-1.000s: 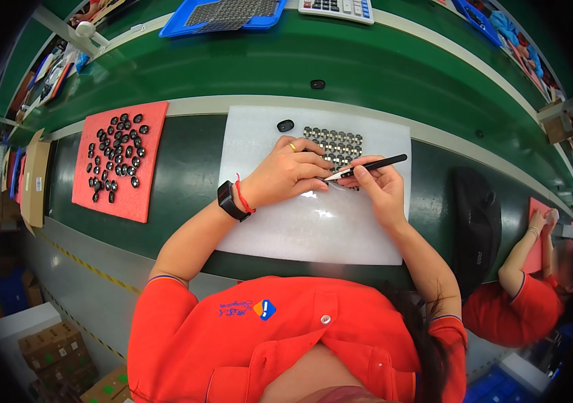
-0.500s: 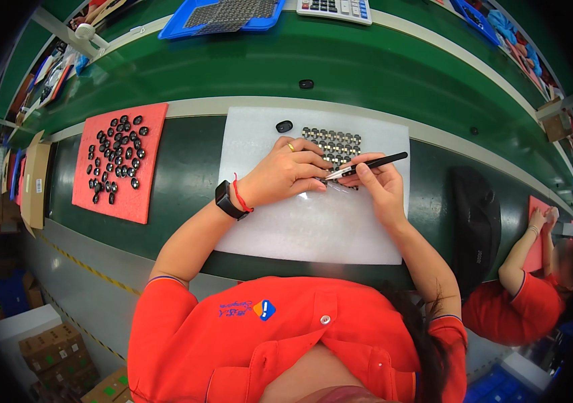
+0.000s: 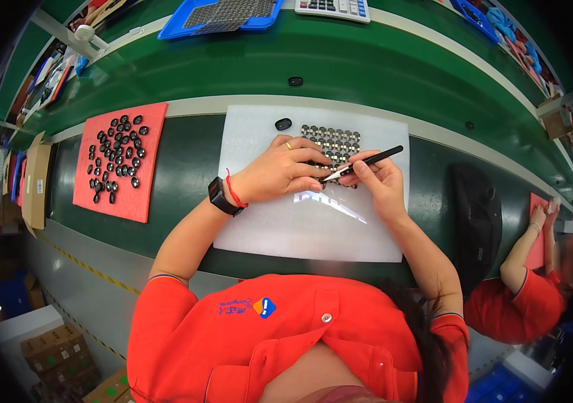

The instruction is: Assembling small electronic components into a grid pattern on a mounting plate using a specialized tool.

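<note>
Pinching a slim, pale-tipped black tool in the right hand, over silvery pieces rowed on a glossy white sheet. Curving the left hand over their left edge, fingers parted, any grip hidden.

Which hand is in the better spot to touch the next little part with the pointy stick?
Probably the right hand: it grips the black tool, whose pale tip points at the grid of small parts. The left hand covers part of the grid, with no tool showing.
</note>
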`<state>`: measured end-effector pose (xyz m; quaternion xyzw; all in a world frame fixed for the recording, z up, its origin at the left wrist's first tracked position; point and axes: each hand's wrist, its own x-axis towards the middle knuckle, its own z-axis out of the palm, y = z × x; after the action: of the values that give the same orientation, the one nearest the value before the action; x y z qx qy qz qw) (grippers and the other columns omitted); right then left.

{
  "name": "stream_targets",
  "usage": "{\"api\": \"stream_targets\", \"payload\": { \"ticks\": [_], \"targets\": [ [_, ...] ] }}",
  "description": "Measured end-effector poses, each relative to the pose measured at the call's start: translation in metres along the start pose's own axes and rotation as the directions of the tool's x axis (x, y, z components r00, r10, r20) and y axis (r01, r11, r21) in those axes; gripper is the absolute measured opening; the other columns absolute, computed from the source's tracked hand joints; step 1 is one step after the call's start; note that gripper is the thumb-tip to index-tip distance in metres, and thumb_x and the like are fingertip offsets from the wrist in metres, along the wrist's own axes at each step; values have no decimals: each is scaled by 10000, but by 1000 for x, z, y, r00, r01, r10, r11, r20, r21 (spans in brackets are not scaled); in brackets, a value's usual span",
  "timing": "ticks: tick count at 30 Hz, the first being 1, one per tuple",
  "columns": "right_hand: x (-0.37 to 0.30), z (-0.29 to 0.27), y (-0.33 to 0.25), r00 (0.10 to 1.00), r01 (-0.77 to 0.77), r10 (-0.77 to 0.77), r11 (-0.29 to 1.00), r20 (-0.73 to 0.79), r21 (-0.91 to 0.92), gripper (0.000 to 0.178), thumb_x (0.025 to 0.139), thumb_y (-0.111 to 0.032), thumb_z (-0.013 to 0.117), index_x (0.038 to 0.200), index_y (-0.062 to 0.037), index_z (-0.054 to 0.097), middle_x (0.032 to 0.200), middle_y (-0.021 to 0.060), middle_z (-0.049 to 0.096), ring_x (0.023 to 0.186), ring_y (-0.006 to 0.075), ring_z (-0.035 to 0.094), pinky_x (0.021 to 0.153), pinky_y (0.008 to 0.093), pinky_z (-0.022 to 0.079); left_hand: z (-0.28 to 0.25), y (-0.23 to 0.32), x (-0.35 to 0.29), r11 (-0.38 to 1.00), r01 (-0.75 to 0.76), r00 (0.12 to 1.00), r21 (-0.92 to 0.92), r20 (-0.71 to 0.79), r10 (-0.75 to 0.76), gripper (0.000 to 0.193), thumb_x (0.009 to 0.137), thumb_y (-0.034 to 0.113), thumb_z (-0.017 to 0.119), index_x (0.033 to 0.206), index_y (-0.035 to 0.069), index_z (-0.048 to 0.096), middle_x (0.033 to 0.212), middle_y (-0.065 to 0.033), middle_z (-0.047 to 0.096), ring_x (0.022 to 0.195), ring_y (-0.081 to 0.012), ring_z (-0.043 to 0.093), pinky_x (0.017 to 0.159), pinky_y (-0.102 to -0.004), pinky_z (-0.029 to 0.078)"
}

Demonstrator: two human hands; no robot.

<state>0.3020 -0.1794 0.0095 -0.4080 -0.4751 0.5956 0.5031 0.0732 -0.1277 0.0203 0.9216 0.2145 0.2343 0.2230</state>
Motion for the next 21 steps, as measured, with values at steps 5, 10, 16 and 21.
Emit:
{"api": "stream_targets", "payload": {
  "ticks": [5,10,16,21],
  "targets": [
    [3,-5,-1,998,-15,21,996,-60,92,195,922,-157,530,1027,8,537,917,164,648,751,193,654,706,294,528,-9,3,1,999,-44,997,-25,63,46,277,856,297,616,1014,73,659,1122,-57,609,1120,-227,502,964,-390,320],
    [1,-6,-2,997,-7,15,994,-71,111,212,922,-160,530,1038,17,531,913,178,649,734,199,655,698,295,531,-42,-29,28,921,213,960,-326,-107,-260,200,824,157,639,990,47,660,1055,-104,634,1033,-258,551,864,-333,426],
    [0,-4,-2,998,12,-5,993,-61,114,211,923,-152,529,1039,23,532,886,158,650,726,196,656,682,297,535,-31,-100,47,890,407,848,208,-448,-283,270,763,97,641,1027,43,646,943,-115,615,906,-289,548,834,-377,434],
    [3,-4,0,999,8,-2,994,-48,113,210,921,-153,531,1035,24,537,887,161,649,720,196,655,672,299,537,-27,-107,40,884,407,875,230,-377,-304,249,763,34,575,999,46,656,924,-132,606,896,-318,550,807,-393,440]
  ]
}}
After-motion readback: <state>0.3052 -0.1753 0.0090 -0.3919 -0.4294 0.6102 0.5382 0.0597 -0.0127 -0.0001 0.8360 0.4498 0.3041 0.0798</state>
